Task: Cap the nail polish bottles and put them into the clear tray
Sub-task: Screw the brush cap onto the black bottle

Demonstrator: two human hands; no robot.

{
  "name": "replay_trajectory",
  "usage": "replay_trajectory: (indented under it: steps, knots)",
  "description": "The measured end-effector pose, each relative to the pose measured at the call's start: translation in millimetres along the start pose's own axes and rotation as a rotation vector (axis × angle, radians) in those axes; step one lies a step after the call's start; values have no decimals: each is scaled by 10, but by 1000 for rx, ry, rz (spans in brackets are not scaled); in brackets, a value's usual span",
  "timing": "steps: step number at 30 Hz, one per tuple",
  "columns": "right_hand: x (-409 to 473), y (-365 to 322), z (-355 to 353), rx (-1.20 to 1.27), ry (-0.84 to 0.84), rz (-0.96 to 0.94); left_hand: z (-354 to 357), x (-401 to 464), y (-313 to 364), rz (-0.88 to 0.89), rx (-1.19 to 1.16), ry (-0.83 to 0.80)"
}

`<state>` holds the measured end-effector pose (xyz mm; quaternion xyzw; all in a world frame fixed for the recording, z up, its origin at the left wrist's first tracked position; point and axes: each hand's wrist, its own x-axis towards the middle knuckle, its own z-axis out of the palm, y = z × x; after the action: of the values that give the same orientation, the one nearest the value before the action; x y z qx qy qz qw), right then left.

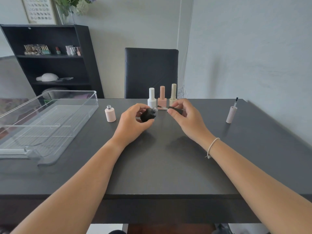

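My left hand (133,121) grips a black nail polish bottle (148,114), tilted with its open silver neck pointing right. My right hand (184,115) pinches the black cap (175,110), its brush tip just short of the bottle's neck. An open pale pink bottle (110,114) stands to the left. Its ribbed cap (231,114) stands upside down at the right, brush pointing up. Three capped bottles stand behind my hands: white (151,98), pink (162,98), cream (173,95). The clear tray (50,119) lies at the left with nothing in it.
The dark table (160,166) ends just behind the capped bottles. A black chair (151,71) stands behind it. A black shelf (54,58) with small bottles is at the back left by the wall.
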<state>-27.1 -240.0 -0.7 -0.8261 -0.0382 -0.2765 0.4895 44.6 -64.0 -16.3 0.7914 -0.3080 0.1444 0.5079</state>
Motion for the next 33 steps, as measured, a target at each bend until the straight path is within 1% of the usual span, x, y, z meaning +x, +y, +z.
replay_trajectory:
  steps: [5, 13, 27, 33]
  knots:
    - [-5, -35, -21, 79, 66, -59, -4, 3, -7, 4, 42, -2]
    - [7, -17, -23, 58, 61, -78, 0, -7, 1, 13, 68, -22]
    - [-2, 20, 4, -130, 34, -139, 9, -27, 23, 54, 68, -83]
    - [-6, 35, 19, -156, -13, -173, 40, -53, 75, 86, 45, -119]
